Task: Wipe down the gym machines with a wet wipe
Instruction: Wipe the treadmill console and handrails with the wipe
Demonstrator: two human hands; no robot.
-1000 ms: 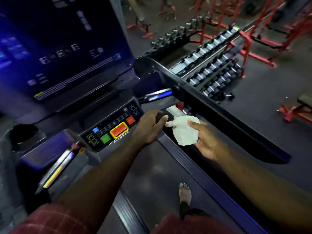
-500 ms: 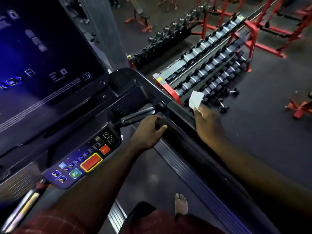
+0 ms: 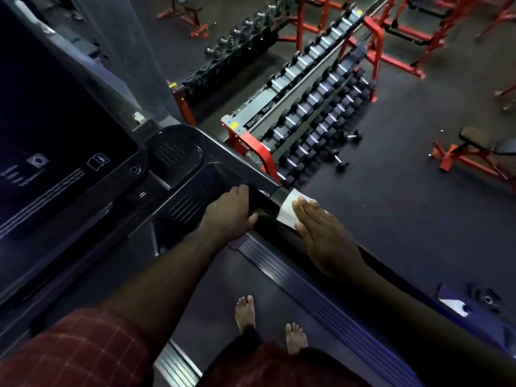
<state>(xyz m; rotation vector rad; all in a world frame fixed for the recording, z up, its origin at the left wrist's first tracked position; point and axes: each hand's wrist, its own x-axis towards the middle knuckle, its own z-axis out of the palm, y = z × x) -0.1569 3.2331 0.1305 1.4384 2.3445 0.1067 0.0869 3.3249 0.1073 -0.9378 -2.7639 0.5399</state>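
our right hand (image 3: 325,236) presses flat on the wet wipe (image 3: 287,212) under its fingertips, draped over the treadmill handrail (image 3: 264,188), which our left hand (image 3: 230,212) grips just beside it.

Red dumbbell rack (image 3: 257,148), loose dumbbells (image 3: 341,161) on floor (image 3: 405,205), red bench (image 3: 453,155)

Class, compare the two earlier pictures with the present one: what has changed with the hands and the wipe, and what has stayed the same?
The right hand, which pinched the wet wipe up in the air, has come down and now presses it onto the treadmill handrail with straight fingers. The left hand has stayed gripping the same handrail near the console.
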